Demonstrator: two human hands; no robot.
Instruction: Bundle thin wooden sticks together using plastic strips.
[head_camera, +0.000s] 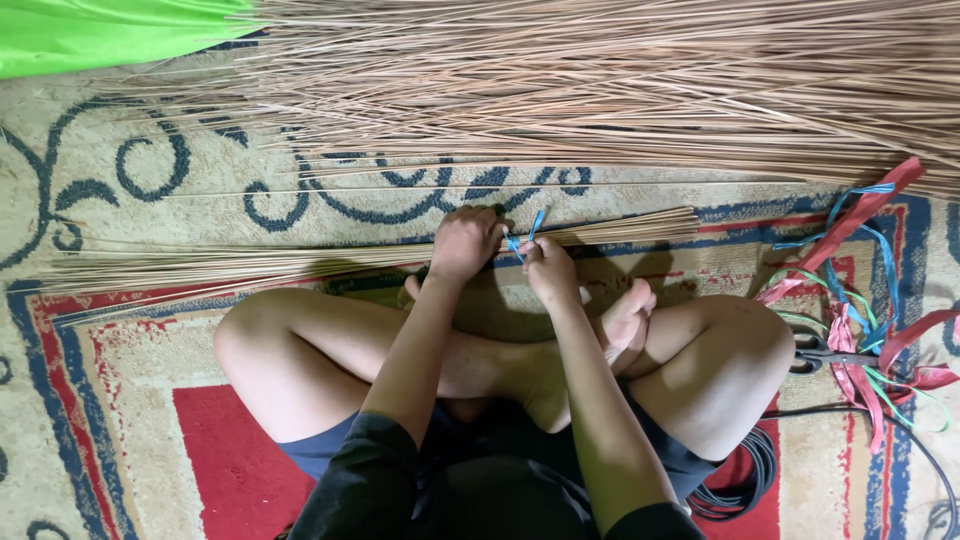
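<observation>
both hands (505, 255) hide the blue strip's (527, 237) knot on the bundle (300, 262).

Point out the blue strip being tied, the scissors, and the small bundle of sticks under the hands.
blue strip (537, 224), head view, on its upright loose end.
scissors (822, 354), head view, on the dark handles.
small bundle of sticks (640, 227), head view, on the stretch beyond the right hand (546, 270).

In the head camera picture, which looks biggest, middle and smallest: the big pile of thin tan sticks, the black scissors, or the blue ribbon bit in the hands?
1. The big pile of thin tan sticks, spanning the top.
2. The black scissors on the carpet at the right.
3. The blue ribbon bit, pinched by the right hand beside the left hand; partly hidden, so this is unsure.
</observation>
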